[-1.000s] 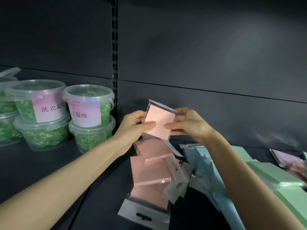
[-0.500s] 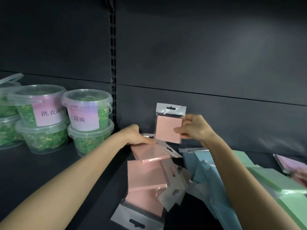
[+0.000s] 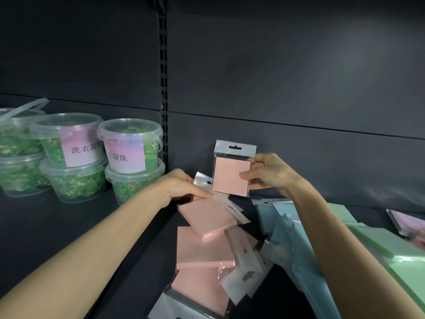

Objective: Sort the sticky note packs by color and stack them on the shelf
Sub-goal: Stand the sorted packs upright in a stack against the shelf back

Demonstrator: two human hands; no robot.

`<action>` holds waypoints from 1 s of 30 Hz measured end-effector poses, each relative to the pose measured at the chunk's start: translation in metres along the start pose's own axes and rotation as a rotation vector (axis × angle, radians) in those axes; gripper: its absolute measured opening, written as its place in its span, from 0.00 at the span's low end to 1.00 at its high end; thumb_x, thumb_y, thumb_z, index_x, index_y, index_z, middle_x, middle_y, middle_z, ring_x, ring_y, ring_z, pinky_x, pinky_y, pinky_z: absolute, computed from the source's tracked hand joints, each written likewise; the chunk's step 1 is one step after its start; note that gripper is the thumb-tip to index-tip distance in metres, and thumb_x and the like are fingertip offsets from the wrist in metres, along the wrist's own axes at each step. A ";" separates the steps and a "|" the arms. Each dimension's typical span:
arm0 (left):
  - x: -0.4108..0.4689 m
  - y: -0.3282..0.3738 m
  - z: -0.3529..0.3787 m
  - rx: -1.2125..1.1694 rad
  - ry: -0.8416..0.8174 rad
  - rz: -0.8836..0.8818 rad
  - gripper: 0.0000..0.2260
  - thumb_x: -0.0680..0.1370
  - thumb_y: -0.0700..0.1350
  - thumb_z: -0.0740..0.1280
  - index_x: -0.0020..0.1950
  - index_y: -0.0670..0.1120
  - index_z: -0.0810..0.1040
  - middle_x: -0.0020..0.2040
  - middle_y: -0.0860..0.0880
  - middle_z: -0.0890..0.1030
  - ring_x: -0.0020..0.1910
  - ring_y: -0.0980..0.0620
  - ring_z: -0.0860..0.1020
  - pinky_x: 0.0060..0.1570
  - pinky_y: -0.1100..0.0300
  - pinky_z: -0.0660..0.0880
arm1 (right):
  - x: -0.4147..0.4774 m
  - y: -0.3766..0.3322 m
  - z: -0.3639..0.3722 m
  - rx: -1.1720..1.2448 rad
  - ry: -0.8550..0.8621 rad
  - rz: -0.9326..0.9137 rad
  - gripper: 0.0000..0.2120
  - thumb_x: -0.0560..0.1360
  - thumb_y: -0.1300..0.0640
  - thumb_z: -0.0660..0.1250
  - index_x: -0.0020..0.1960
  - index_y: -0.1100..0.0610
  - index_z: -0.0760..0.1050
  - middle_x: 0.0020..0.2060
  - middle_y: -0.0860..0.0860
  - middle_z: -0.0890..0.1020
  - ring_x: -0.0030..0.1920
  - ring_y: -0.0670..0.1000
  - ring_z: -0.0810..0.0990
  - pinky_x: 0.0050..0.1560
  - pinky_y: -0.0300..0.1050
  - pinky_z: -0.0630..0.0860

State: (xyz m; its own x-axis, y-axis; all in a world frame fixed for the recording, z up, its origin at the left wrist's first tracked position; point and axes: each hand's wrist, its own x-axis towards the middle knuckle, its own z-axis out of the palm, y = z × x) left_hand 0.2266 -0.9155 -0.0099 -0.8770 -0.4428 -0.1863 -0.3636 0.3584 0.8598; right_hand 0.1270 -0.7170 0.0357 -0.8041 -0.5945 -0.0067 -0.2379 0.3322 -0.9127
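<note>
Pink pack (image 3: pixel 231 178) now upright in right grip (image 3: pixel 269 173) alone; left grip (image 3: pixel 181 187) flat on pile (image 3: pixel 204 217).

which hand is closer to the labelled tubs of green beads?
Left. The left hand touches the flat pink pack just right of the tubs; the right hand is farther right, pinching the upright pink pack.

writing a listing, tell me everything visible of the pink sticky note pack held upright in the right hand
The square pink sticky note pack sits in a clear plastic sleeve with a whitish header tab and hang slot on top. It is upright, facing the camera, before the dark back panel. The right hand pinches its right edge, thumb in front.
</note>
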 end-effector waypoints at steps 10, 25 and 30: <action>-0.014 0.009 0.002 -0.423 0.215 0.309 0.13 0.73 0.34 0.70 0.55 0.44 0.75 0.48 0.43 0.82 0.49 0.47 0.81 0.51 0.51 0.79 | -0.001 -0.006 -0.006 0.137 0.027 -0.093 0.10 0.73 0.69 0.69 0.54 0.62 0.75 0.41 0.55 0.83 0.39 0.48 0.84 0.41 0.39 0.82; 0.007 0.019 0.005 0.032 0.130 0.540 0.14 0.73 0.35 0.70 0.58 0.43 0.77 0.52 0.49 0.82 0.51 0.51 0.80 0.56 0.54 0.77 | 0.016 -0.003 0.023 -0.424 0.100 -0.153 0.15 0.67 0.64 0.74 0.50 0.58 0.72 0.39 0.53 0.80 0.40 0.55 0.81 0.42 0.49 0.82; 0.020 0.008 0.008 0.264 0.317 0.477 0.13 0.74 0.39 0.71 0.56 0.40 0.74 0.50 0.46 0.81 0.47 0.48 0.79 0.50 0.56 0.76 | 0.026 -0.004 0.035 -0.509 0.157 -0.157 0.13 0.68 0.62 0.72 0.46 0.58 0.68 0.38 0.52 0.77 0.36 0.50 0.75 0.30 0.36 0.69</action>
State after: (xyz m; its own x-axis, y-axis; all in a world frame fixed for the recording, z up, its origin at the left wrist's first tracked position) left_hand 0.2032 -0.9149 -0.0102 -0.8407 -0.3922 0.3734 -0.0565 0.7493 0.6598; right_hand 0.1258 -0.7594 0.0252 -0.8002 -0.5620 0.2094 -0.5630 0.5835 -0.5853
